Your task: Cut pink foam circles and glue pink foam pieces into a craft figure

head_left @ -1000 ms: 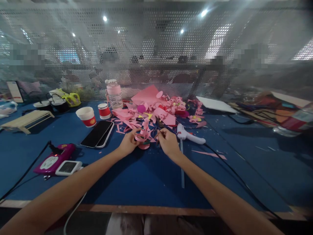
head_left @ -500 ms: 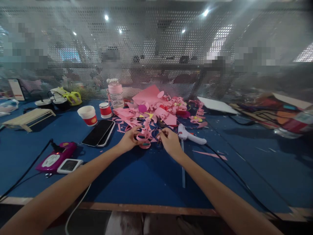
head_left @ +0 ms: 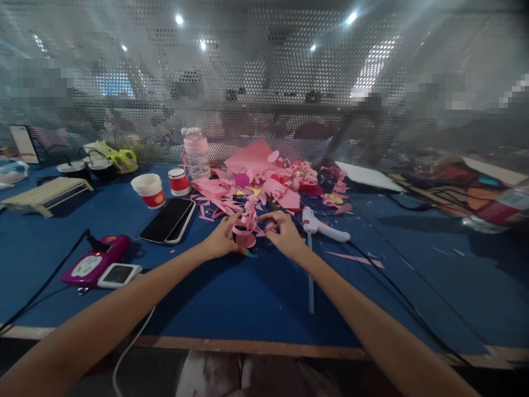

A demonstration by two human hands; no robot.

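A pink curled-paper piece (head_left: pixel 248 219) stands upright on a round pink paper disc (head_left: pixel 246 239) near the table's middle. My left hand (head_left: pixel 221 238) curves around its left side, with fingers and thumb at its edge. Beside that thumb lies a small teal scrap (head_left: pixel 251 255). My right hand (head_left: pixel 287 236) is on the other side, its index finger stretched toward the curls and its thumb apart. Nothing shows held in it; whether the fingertip touches the paper I cannot tell. Behind the hands, a dark pointed tool (head_left: pixel 271 203) lies partly hidden among scraps.
Pink paper scraps (head_left: pixel 252 160) pile up at the back. On the right are a white glue gun (head_left: pixel 326 227) with its cord and a white board (head_left: pixel 367 177). To the left are a phone (head_left: pixel 167 220), paper cups (head_left: pixel 149 190), a bottle (head_left: pixel 196 154) and a purple power strip (head_left: pixel 97 259).
My right hand's fingers have parted from a pinch, and its index finger has reached left toward the curled paper. My left thumb has shifted slightly lower and nearer me. The view has tilted slightly.
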